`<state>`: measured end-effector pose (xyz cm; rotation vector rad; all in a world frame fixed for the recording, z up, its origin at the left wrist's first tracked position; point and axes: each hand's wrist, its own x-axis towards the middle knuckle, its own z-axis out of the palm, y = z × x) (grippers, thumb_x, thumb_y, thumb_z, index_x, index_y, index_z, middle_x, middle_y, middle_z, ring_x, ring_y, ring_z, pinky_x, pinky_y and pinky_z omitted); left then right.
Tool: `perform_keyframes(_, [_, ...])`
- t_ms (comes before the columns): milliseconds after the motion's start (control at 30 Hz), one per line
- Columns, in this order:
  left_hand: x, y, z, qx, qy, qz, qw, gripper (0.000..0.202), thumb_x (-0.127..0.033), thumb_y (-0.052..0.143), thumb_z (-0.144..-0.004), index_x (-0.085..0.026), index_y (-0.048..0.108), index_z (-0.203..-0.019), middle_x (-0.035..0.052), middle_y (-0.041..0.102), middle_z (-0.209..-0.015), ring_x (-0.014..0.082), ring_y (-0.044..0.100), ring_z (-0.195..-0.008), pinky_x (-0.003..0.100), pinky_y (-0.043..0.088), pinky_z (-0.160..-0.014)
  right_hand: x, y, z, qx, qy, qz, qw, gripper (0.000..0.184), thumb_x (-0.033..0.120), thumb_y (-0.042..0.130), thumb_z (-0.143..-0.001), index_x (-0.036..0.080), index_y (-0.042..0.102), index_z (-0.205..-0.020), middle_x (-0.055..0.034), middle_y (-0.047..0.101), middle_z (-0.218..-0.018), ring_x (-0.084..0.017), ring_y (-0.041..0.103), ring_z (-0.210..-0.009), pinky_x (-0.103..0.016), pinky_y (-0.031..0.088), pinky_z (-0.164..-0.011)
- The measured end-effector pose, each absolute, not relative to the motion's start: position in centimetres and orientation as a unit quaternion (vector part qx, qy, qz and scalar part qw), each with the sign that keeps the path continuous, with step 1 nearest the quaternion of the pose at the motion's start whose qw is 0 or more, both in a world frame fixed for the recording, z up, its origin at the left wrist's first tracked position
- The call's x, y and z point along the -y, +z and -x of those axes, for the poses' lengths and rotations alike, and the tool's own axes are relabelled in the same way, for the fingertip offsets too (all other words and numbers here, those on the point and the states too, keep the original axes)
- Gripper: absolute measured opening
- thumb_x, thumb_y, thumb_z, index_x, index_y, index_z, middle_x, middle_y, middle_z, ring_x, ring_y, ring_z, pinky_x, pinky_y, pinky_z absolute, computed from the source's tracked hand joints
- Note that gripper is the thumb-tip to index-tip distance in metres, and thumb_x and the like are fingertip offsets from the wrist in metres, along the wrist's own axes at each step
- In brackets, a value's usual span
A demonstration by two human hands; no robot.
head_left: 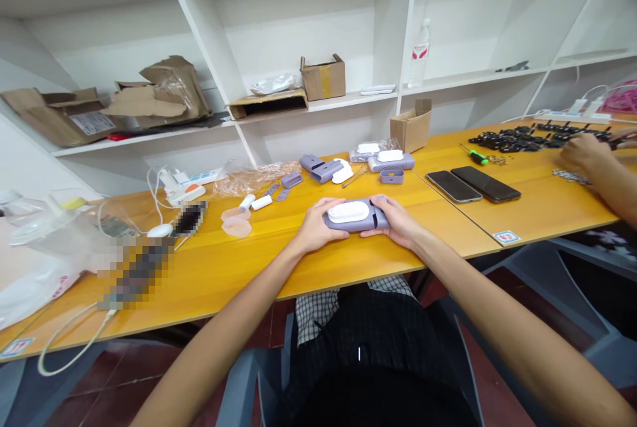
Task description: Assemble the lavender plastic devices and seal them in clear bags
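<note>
A purple plastic casing with a white oval piece (348,211) on its upper face is held between both hands at the table's front. My left hand (318,225) is closed round its left end, thumb and fingers on opposite sides. My right hand (397,223) grips the right end, where a dark gap separates a short end section from the main body. Beyond the hands lie more purple casings (391,162), some topped with white pieces, and a small open purple cap (391,177). Two white cylinders (261,202) and clear oval films (235,223) rest to the left.
Two phones (485,184) lie to the right, near a green-handled screwdriver (478,157) and many black parts (512,140). A co-worker's hand (587,154) is at the far right. Cables, a power strip (186,195) and plastic bags (256,178) occupy the left. Shelves hold cardboard boxes (323,79).
</note>
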<state>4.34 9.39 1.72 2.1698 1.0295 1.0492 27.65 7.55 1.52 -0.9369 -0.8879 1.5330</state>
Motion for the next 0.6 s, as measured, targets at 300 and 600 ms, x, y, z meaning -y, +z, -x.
perform_keyframes(300, [-9.6, 1.3, -4.4, -0.378, 0.385, -0.802, 0.257, 0.083, -0.023, 0.099, -0.056, -0.023, 0.071, -0.135, 0.0093, 0.064, -0.136, 0.0312, 0.063, -0.126, 0.049, 0.047, -0.114, -7.7, 1.4, -27.5, 0.39, 0.646, 0.396, 0.524, 0.02, 0.038, 0.077, -0.086, 0.024, 0.063, -0.093, -0.0028, 0.066, -0.101, -0.021, 0.07, -0.081, -0.047, 0.072, -0.063])
perform_keyframes(600, [-10.2, 1.9, -3.7, -0.388, 0.393, -0.752, 0.361, 0.082, -0.025, 0.099, -0.056, -0.018, 0.071, -0.133, 0.0117, 0.07, -0.134, 0.0313, 0.064, -0.124, 0.052, 0.045, -0.115, -7.5, 1.3, -29.4, 0.539, 0.616, 0.337, 0.465, 0.087, 0.025, 0.093, -0.068, 0.037, 0.051, -0.144, -0.0054, 0.062, -0.125, -0.025, 0.069, -0.104, -0.046, 0.071, -0.079])
